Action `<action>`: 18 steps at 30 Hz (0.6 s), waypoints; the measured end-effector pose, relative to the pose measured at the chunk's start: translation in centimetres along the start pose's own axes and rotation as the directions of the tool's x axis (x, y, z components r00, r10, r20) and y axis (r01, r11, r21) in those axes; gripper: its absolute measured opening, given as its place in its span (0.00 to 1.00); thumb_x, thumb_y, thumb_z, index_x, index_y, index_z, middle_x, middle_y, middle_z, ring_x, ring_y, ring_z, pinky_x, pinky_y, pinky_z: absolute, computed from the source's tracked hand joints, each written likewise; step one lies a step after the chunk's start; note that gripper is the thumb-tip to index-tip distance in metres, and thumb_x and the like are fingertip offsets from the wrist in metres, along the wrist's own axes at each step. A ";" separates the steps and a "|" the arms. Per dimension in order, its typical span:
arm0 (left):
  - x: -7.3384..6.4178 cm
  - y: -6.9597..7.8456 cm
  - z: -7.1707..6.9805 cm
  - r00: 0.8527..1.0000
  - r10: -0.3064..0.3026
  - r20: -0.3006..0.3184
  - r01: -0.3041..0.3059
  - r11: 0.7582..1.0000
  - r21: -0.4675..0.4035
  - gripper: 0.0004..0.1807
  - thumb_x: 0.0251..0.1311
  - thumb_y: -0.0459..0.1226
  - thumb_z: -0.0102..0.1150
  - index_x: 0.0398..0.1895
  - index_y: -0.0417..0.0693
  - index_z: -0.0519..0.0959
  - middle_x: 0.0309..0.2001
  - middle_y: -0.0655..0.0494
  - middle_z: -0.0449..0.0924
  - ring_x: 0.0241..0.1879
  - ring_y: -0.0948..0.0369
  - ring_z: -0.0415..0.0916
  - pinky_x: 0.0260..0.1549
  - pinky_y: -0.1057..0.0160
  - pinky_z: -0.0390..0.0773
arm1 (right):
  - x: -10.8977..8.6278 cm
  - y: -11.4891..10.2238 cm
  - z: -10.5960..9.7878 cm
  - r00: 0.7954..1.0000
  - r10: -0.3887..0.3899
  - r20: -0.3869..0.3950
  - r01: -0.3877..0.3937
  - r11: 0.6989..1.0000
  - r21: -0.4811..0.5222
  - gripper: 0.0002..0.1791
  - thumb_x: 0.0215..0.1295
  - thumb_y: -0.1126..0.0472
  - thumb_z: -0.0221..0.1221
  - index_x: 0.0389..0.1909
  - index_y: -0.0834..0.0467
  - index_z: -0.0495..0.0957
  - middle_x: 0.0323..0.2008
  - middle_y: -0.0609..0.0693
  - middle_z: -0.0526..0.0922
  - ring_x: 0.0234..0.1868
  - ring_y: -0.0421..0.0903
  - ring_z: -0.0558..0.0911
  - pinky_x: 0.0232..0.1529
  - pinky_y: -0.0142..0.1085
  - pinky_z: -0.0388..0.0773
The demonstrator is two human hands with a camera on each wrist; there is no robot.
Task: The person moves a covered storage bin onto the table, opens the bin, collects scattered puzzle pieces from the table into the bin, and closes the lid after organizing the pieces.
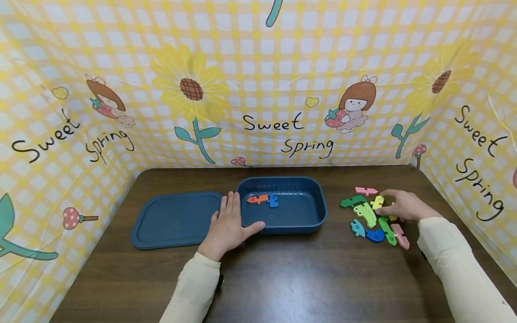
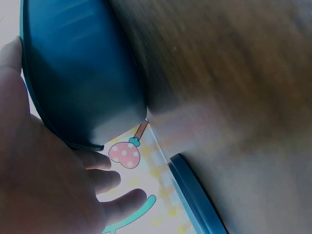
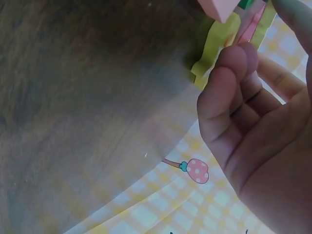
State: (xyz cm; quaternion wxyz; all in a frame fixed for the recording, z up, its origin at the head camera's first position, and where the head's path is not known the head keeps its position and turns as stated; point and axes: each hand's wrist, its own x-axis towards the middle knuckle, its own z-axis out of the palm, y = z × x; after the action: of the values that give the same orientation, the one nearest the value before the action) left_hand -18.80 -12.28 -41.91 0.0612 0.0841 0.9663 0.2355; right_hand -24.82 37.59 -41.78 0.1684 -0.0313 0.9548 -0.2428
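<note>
My left hand (image 1: 228, 226) rests against the left end of a dark blue box (image 1: 322, 202), fingers straight and thumb by its front rim. In the left wrist view the box wall (image 2: 83, 73) lies along that palm. Inside the box are an orange pointed toy piece (image 1: 257, 199) and a blue one (image 1: 273, 201), side by side. At the right, my right hand (image 1: 408, 205) pinches a small yellow toy piece (image 1: 377, 202) between thumb and forefinger, above the other pieces. Its remaining fingers curl inward in the right wrist view; another yellow piece (image 3: 217, 44) lies beside them.
A flat dark blue lid (image 1: 175, 220) lies left of the box. Around the right hand are a light green car-shaped piece (image 1: 365, 214), a dark green piece (image 1: 353, 201), pink pieces (image 1: 400, 236) and blue pieces (image 1: 375, 235). Checked cloth (image 1: 262, 89) stands behind the brown table (image 1: 282, 278).
</note>
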 end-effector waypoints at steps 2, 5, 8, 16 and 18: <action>0.0 0.0 0.0 1.000 0.002 -0.004 -0.002 1.000 0.002 0.65 0.59 0.69 0.57 0.81 0.39 0.36 0.81 0.42 0.31 0.79 0.45 0.29 0.69 0.32 0.43 | -0.1 -0.1 -0.1 1.000 0.003 -0.002 -0.003 1.000 0.008 0.50 0.60 0.39 0.69 0.69 0.70 0.63 0.35 0.58 0.77 0.20 0.47 0.73 0.24 0.41 0.72; 0.0 -0.1 0.0 1.000 0.002 -0.006 -0.002 1.000 0.001 0.65 0.59 0.70 0.57 0.81 0.39 0.36 0.81 0.42 0.31 0.79 0.44 0.30 0.69 0.32 0.43 | -0.2 -0.3 -0.3 1.000 -0.007 -0.013 0.007 1.000 -0.007 0.49 0.61 0.37 0.68 0.70 0.69 0.64 0.48 0.68 0.76 0.30 0.52 0.76 0.29 0.42 0.75; 0.0 -0.1 0.1 1.000 0.001 -0.004 -0.001 1.000 -0.002 0.65 0.59 0.70 0.57 0.81 0.39 0.36 0.81 0.42 0.31 0.79 0.44 0.29 0.69 0.32 0.43 | -0.3 -0.6 -0.4 0.999 -0.023 -0.024 0.023 1.000 -0.016 0.48 0.61 0.38 0.67 0.69 0.68 0.65 0.59 0.75 0.71 0.41 0.58 0.77 0.35 0.46 0.79; 0.1 -0.2 0.1 1.000 -0.002 0.006 0.002 1.000 0.006 0.65 0.59 0.71 0.55 0.81 0.40 0.35 0.81 0.44 0.30 0.79 0.46 0.28 0.69 0.33 0.42 | -0.7 -2.1 -0.6 0.996 -0.080 -0.041 0.078 0.995 -0.056 0.45 0.62 0.40 0.68 0.69 0.68 0.66 0.63 0.78 0.68 0.45 0.61 0.78 0.42 0.56 0.80; 0.1 -0.2 0.0 1.000 0.000 0.006 0.000 1.000 0.002 0.65 0.60 0.70 0.56 0.81 0.40 0.35 0.81 0.43 0.30 0.79 0.46 0.28 0.69 0.33 0.42 | -0.7 -2.4 -0.6 0.994 -0.097 -0.041 0.095 0.993 -0.065 0.45 0.63 0.40 0.67 0.69 0.68 0.66 0.63 0.77 0.68 0.42 0.58 0.79 0.42 0.55 0.80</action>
State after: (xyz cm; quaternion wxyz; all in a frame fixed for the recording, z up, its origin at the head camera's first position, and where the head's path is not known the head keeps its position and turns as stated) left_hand -18.91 -12.42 -42.04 0.0638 0.0848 0.9663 0.2344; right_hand -24.43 35.84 -39.95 0.1343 -0.0771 0.9629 -0.2211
